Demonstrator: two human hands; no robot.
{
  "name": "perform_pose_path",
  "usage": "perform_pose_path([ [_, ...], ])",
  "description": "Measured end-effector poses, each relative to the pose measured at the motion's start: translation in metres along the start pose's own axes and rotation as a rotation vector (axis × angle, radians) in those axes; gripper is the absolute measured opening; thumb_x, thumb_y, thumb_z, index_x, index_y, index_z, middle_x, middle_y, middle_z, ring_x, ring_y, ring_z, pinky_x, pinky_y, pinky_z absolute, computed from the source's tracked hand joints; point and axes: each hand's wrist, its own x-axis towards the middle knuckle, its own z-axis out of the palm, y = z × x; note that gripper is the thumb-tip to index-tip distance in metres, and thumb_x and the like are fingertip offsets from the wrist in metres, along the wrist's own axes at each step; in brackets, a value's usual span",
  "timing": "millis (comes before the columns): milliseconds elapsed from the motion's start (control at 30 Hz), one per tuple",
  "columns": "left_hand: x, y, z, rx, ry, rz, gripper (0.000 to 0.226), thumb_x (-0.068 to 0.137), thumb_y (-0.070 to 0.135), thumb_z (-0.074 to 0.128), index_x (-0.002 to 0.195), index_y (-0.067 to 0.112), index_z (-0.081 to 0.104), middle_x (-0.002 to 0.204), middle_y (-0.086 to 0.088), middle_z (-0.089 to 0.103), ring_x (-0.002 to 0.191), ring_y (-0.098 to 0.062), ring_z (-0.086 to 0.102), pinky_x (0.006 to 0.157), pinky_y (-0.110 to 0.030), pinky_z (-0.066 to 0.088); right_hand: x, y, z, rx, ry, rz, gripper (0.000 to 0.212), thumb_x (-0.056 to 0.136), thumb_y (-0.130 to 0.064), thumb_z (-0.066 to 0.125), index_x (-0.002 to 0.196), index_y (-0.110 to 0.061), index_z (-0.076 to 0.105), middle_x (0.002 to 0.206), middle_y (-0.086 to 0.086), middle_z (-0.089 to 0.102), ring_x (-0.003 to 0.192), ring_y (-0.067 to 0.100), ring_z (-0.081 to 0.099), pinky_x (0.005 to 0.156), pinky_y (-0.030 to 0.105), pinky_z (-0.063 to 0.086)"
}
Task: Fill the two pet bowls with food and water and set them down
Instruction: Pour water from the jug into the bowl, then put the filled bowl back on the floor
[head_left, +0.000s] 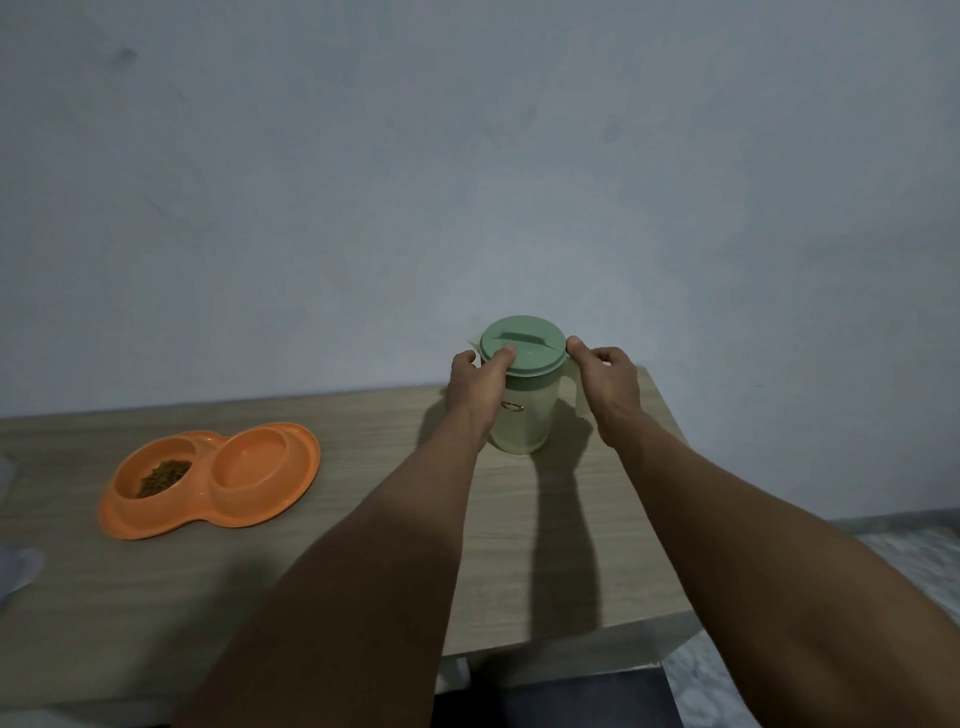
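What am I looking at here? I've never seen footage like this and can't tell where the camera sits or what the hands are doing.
There is no machine: a person wears one wide-angle camera on the head, looking forward and down at their own bare arms, so this single picture is their view. A wooden table stands against a plain wall. On it, to the left, lies an orange double bowl: its left dish holds dry food, the right dish looks empty. Further right stands a pale green jug with a green lid. The left hand rests on the jug's side with the thumb on the lid; the right hand touches the lid's rim from the other side. The jug stands on the table, not lifted.
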Motion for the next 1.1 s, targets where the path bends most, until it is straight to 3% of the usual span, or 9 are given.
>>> perform_pose_path([
  [167, -0.012, 0.01, -0.024, 0.057, 0.041, 0.041, 0.064, 0.091, 0.044, 0.056, 0.145, 0.015, 0.038, 0.147, -0.003, 0.043, 0.134, -0.024, 0.042, 0.106, -0.033, 0.034, -0.017, -0.021, -0.002, -0.275, 0.168, -0.198, 0.038, 0.082, -0.05, 0.06, 0.108, -0.023, 0.06, 0.113, 0.006, 0.064, 0.109, 0.029, 0.057, 0.096, 0.043, 0.048],
  [333, -0.026, 0.028, -0.06, 0.065, 0.085, 0.103, 0.052, 0.095, 0.04, 0.051, 0.14, 0.016, 0.045, 0.143, -0.001, 0.048, 0.13, -0.023, 0.045, 0.098, -0.029, 0.035, -0.045, -0.05, 0.023, -0.241, 0.197, -0.314, 0.016, 0.088, -0.033, 0.058, 0.097, -0.02, 0.063, 0.101, 0.003, 0.068, 0.097, 0.025, 0.063, 0.086, 0.041, 0.053],
  [500, -0.027, 0.036, -0.119, 0.087, 0.166, 0.131, 0.045, 0.095, 0.038, 0.049, 0.134, 0.016, 0.053, 0.137, 0.0, 0.054, 0.125, -0.023, 0.048, 0.099, -0.031, 0.037, -0.089, -0.063, 0.077, -0.238, 0.103, -0.389, 0.015, 0.086, -0.026, 0.056, 0.093, -0.017, 0.066, 0.094, 0.002, 0.07, 0.089, 0.022, 0.064, 0.084, 0.039, 0.053],
  [767, -0.007, -0.004, -0.235, 0.105, 0.277, 0.051, 0.043, 0.094, 0.036, 0.049, 0.131, 0.015, 0.056, 0.13, -0.003, 0.058, 0.115, -0.025, 0.053, 0.084, -0.03, 0.039, -0.146, -0.026, 0.192, -0.353, -0.141, -0.305, 0.014, 0.085, -0.03, 0.059, 0.092, -0.019, 0.066, 0.092, 0.0, 0.069, 0.089, 0.023, 0.064, 0.077, 0.03, 0.048],
  [867, 0.006, -0.029, -0.287, 0.116, 0.324, -0.016, 0.051, 0.09, 0.04, 0.048, 0.126, 0.006, 0.058, 0.125, -0.016, 0.061, 0.114, -0.035, 0.056, 0.09, -0.041, 0.047, -0.163, -0.006, 0.239, -0.408, -0.209, -0.241, 0.022, 0.087, -0.034, 0.061, 0.101, -0.016, 0.064, 0.104, 0.005, 0.069, 0.098, 0.025, 0.063, 0.082, 0.032, 0.049],
  [1000, 0.028, -0.058, -0.348, 0.204, 0.439, -0.105, 0.041, 0.089, 0.035, 0.052, 0.123, 0.013, 0.063, 0.121, -0.009, 0.065, 0.114, -0.032, 0.058, 0.087, -0.034, 0.045, -0.175, 0.016, 0.29, -0.483, -0.226, -0.145, 0.04, 0.09, -0.038, 0.061, 0.121, -0.013, 0.058, 0.121, 0.012, 0.064, 0.115, 0.03, 0.058, 0.094, 0.035, 0.047],
  [1100, 0.038, -0.075, -0.383, 0.315, 0.519, -0.176, 0.041, 0.089, 0.028, 0.055, 0.127, 0.013, 0.06, 0.128, -0.012, 0.062, 0.122, -0.032, 0.054, 0.098, -0.034, 0.042, -0.178, 0.03, 0.314, -0.521, -0.206, -0.06, 0.05, 0.091, -0.04, 0.06, 0.131, -0.011, 0.051, 0.131, 0.014, 0.057, 0.122, 0.033, 0.054, 0.098, 0.038, 0.044],
])
